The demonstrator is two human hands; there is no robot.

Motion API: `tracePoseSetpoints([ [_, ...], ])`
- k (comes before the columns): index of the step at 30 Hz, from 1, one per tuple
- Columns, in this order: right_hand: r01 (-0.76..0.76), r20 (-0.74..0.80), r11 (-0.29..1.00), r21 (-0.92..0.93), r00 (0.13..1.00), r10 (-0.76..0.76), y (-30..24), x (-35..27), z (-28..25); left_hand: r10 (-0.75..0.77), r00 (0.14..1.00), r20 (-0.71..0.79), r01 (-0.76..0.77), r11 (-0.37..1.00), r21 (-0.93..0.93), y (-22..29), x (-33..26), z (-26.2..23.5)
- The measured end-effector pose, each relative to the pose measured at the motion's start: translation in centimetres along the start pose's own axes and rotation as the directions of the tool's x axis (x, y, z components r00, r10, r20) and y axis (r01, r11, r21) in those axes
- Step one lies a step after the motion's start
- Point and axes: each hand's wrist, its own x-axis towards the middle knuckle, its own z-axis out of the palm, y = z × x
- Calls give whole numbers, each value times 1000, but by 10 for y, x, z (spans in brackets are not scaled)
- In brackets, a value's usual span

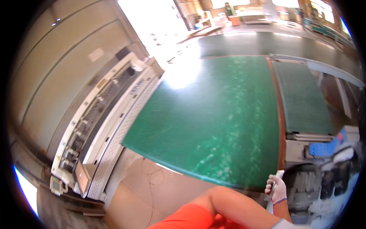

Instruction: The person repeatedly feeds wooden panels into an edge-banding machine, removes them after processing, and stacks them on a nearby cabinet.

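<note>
My right hand [276,188], in a white glove with a blue cuff, is raised at the lower right by the near corner of a green-topped table [213,122]. Its fingers are curled around a narrow pale object [280,174], whose tip sticks out above them; its kind is unclear. My left arm, with an orange-red sleeve, bends across the lower edge toward the right. Only the pale glove cuff of my left hand [286,224] shows; its fingers lie outside the picture.
Left of the table stands a long white machine [118,124] with a small control box [56,185] at its near end. To the right are a dark green belt surface [303,101] and a blue part [319,149] of machinery. A thin cable [150,183] lies on the brown floor.
</note>
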Motion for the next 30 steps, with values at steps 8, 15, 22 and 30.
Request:
tracePoseSetpoints([
  [8,117,-33,977,-176,992,-124,-32,-4,8,-713,678,-179,735,666,131,-35,-168,-97],
  [15,251,-99,926,-281,952,-288,-29,37,-40,-705,441,-555,635,-191,748,-56,-375,-98],
  [22,148,-30,950,-275,986,-163,-13,42,-24,-647,440,-623,566,-339,751,-47,-398,-106],
  [30,169,12,943,-287,985,-173,-19,34,-22,-616,445,-650,569,-366,736,-42,-403,-115],
])
